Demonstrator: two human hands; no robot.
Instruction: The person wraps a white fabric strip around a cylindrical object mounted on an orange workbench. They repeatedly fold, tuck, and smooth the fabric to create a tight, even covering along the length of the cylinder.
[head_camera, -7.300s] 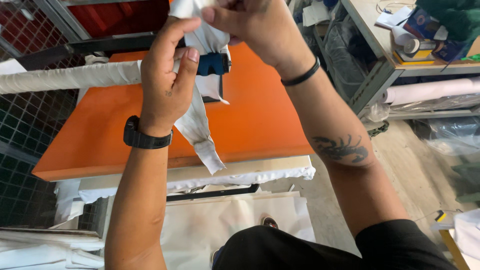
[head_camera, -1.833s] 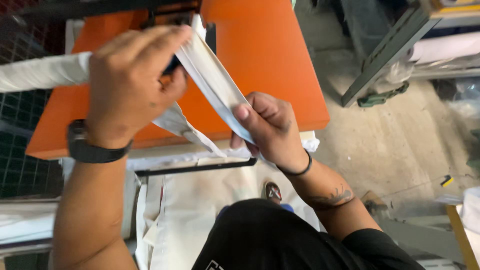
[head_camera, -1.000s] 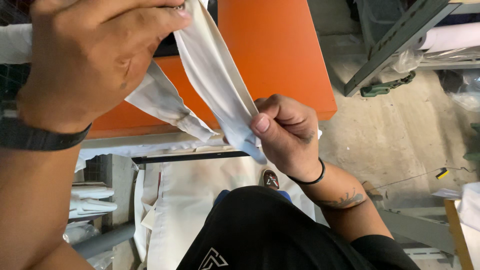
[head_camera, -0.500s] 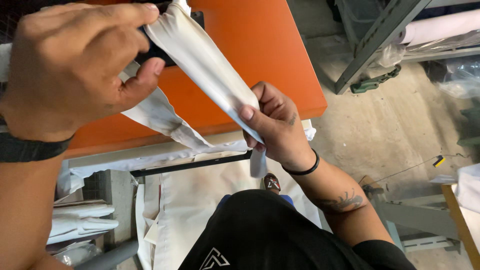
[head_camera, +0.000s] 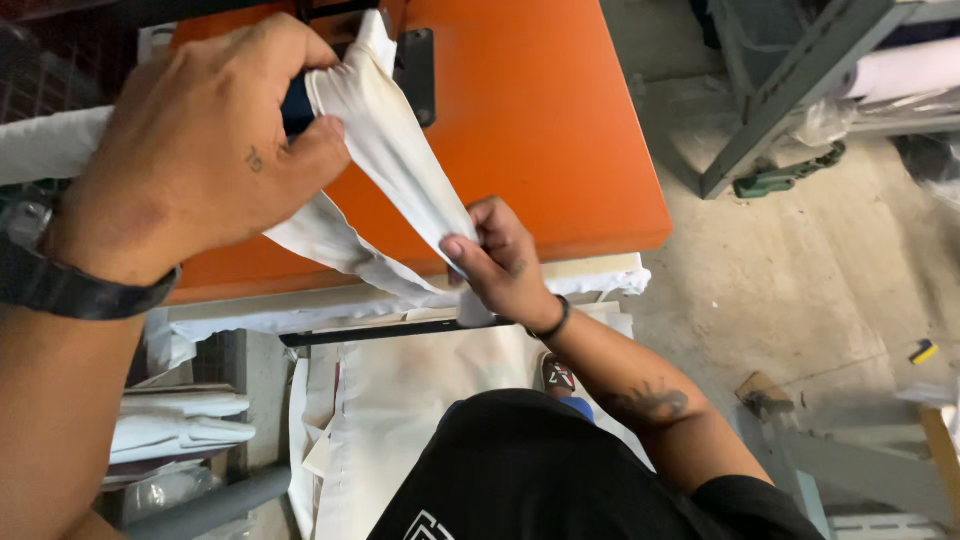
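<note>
The white fabric strip (head_camera: 400, 180) is stretched tight above the orange press pad (head_camera: 540, 130), left hand (head_camera: 200, 150) clenched on its top end, right hand (head_camera: 500, 265) pinching the bottom. Looks like smoothing it out; laying it flat probably needs even tension

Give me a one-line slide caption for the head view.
Left hand and right hand stretch a white fabric strap taut above an orange pad.
</note>
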